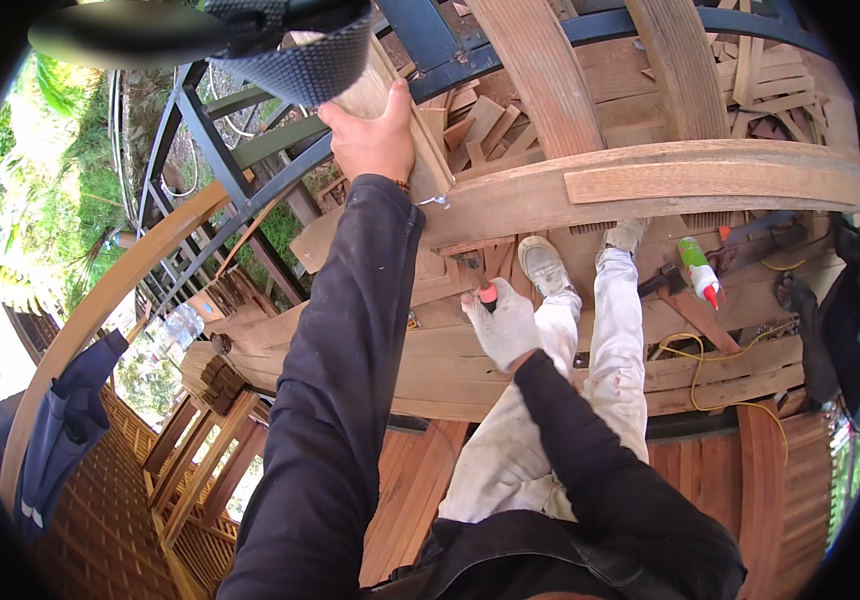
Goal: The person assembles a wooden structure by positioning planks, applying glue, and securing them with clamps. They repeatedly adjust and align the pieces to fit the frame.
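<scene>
My bare left hand [375,140] reaches up and forward, closed round the edge of a pale wooden board [428,150]. A dark woven strap hides the far part of that board. White-gloved, my right hand [505,328] is closed on a tool with a red collar [487,294]. The short piece beyond the collar points away from me, and its kind is unclear. Just past the tool runs a long curved wooden beam [510,205], with a thinner wooden strip [710,184] lying against it at the right. The board's near end meets this beam.
A blue metal frame [440,70] crosses the far side, above a pile of wood offcuts [490,125]. To the right lie a green and white bottle with a red tip [695,262] and a yellow cord [700,365]. Dark cloth [65,425] hangs on the left curved rail.
</scene>
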Action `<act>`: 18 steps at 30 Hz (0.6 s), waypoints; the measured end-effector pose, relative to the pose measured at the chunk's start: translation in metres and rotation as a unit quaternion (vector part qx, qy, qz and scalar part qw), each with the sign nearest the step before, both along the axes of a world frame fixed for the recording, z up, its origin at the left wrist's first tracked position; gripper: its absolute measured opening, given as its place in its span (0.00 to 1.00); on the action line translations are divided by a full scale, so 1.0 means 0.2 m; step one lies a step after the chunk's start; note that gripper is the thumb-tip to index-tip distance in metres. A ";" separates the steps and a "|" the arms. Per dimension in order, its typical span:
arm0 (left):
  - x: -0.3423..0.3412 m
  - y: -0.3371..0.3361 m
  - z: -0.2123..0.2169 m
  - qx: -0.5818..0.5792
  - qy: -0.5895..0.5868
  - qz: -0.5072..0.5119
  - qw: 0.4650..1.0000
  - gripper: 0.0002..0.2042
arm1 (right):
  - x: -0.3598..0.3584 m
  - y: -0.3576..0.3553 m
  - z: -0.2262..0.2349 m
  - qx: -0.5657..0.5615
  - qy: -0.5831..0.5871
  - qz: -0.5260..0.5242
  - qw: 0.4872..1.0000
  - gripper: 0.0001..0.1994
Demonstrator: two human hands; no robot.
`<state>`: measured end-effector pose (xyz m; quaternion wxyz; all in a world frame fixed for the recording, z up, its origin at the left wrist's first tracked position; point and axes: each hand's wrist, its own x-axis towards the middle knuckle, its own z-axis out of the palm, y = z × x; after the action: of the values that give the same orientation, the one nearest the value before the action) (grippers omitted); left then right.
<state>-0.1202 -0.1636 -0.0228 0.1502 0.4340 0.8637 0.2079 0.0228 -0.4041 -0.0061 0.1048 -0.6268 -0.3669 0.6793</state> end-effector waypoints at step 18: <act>0.01 0.00 0.02 -0.040 -0.007 0.000 0.999 0.50 | 0.16 0.11 -0.16 -0.235 0.297 0.066 0.923 0.17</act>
<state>-0.1182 -0.1628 -0.0188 0.1728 0.4260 0.8704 0.1764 0.0551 -0.3817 -0.0377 0.0137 -0.3768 -0.1894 0.9066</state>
